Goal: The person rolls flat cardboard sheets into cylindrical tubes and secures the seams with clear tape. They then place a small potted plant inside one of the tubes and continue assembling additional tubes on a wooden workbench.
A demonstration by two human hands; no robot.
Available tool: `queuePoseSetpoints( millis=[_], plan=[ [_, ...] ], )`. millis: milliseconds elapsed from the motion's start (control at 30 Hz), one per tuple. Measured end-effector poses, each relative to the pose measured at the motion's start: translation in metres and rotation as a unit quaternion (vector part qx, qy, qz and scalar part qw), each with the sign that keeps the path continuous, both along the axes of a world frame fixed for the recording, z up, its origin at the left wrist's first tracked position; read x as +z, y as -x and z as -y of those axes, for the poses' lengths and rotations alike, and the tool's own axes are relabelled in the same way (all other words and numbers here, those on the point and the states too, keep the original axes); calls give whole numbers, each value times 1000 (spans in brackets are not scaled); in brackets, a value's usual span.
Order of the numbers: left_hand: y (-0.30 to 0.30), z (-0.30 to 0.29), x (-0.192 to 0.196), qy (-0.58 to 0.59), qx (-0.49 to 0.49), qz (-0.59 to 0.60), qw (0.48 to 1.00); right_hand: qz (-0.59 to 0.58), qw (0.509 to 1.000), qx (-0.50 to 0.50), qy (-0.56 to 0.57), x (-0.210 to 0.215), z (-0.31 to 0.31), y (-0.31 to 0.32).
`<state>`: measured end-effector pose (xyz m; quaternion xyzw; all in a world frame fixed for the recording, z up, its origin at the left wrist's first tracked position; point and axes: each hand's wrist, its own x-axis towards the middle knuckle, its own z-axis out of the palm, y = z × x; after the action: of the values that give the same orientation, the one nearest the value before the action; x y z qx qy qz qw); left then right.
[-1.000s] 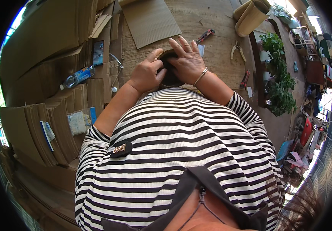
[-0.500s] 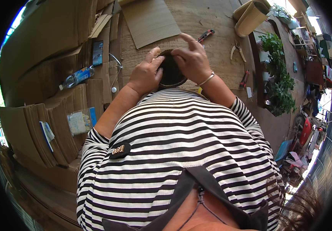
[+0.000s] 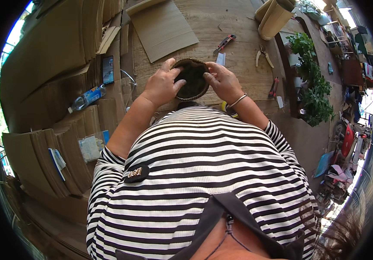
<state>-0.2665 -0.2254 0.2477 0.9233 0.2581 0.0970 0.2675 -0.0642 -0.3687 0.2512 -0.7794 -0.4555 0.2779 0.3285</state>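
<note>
A round, open-topped container [image 3: 191, 84] with a corrugated cardboard rim and a dark inside sits close to my body. My left hand [image 3: 160, 84] grips its left wall, thumb and fingertips over the rim. On the other side, my right hand [image 3: 225, 81] pinches the rim between thumb and fingers. Beyond it lies a sheet of corrugated cardboard [image 3: 164, 32]. A red and black utility knife [image 3: 224, 44] rests past my right hand, with a small pale slip [image 3: 221, 59] nearer. Partly hidden by my right forearm is a yellow and black round item [image 3: 228, 109].
Right on the wooden table [image 3: 242, 56] are pliers [image 3: 263, 57], a red-handled tool [image 3: 273, 88] and a cardboard roll [image 3: 275, 24]. A leafy plant [image 3: 314, 93] stands beyond. Left are cardboard stacks [image 3: 43, 147], a plastic bottle [image 3: 87, 99] and a phone [image 3: 108, 69].
My right hand has lowered from above the container's far edge to its right rim. The slip near the knife and more of the yellow and black item now show. My view has shifted slightly.
</note>
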Motion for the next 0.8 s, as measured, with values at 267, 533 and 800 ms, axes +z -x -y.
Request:
queuePoseSetpoints(
  millis=[267, 533, 800],
  plan=[
    [19, -27, 1, 97, 64, 218, 969, 94, 991, -9, -91, 5, 5, 3],
    [36, -17, -3, 133, 75, 258, 954, 171, 975, 42, -139, 14, 0, 22],
    [4, -42, 3, 58, -17, 181, 982, 67, 981, 27, -180, 7, 5, 33]
  ],
)
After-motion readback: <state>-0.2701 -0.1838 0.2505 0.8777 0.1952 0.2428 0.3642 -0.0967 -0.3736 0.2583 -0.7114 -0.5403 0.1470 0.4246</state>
